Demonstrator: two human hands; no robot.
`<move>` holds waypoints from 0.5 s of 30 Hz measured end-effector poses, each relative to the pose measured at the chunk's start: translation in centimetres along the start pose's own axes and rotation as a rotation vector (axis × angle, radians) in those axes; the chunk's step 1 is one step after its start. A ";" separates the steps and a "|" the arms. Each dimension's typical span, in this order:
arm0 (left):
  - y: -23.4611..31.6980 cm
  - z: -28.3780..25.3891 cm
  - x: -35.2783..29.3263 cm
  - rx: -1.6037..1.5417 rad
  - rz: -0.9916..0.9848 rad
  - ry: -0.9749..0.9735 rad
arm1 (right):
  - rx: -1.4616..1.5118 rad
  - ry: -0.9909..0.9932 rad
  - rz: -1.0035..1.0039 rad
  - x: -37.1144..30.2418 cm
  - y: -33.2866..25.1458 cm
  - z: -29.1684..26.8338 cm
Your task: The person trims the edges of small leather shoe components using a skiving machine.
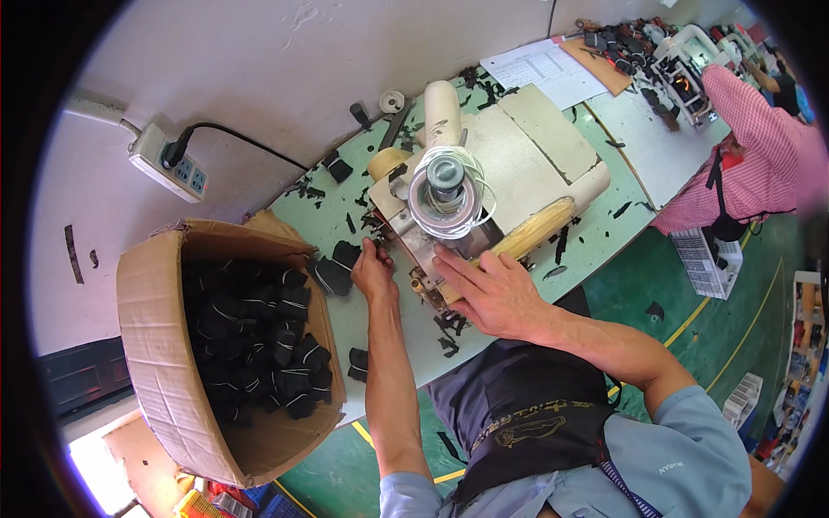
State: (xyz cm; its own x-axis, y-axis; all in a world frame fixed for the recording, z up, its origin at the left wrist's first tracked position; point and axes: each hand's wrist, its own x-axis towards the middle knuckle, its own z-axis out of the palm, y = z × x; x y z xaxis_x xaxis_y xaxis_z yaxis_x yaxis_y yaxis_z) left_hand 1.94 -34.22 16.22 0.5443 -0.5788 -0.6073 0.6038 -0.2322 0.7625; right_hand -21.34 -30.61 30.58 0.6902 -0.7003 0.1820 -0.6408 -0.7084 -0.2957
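Observation:
An off-white bench machine stands on the pale green table. On top of it sits a round grey knob ringed by loops of white cord. My left hand is at the machine's left side with its fingers curled together; what they hold, if anything, is hidden. Beside that hand lie black padded pieces. My right hand rests on the machine's front with its fingers stretched out, next to a yellowish rounded bar.
To the left, an open cardboard box holds many black pieces with pale bands. Black scraps litter the green table. A power strip with a plugged-in black cable hangs on the wall. Another person in a checked pink garment works at the far right.

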 end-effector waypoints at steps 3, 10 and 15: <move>-0.4 -0.4 0.3 0.006 0.041 -0.035 | 0.011 0.007 0.002 0.0 0.0 -0.1; -0.9 -0.4 -0.4 0.009 0.028 -0.251 | -0.019 -0.006 0.001 0.2 -0.4 -0.8; -1.2 0.5 0.3 -0.077 0.014 -0.155 | -0.002 -0.002 -0.002 0.1 -0.4 -0.4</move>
State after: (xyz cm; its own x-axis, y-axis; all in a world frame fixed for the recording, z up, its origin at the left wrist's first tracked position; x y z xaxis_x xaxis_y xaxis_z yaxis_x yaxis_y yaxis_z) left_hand 1.07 -34.46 15.22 0.4601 -0.6964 -0.5508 0.6432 -0.1662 0.7474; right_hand -21.18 -30.44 31.11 0.6920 -0.6990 0.1806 -0.6404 -0.7098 -0.2933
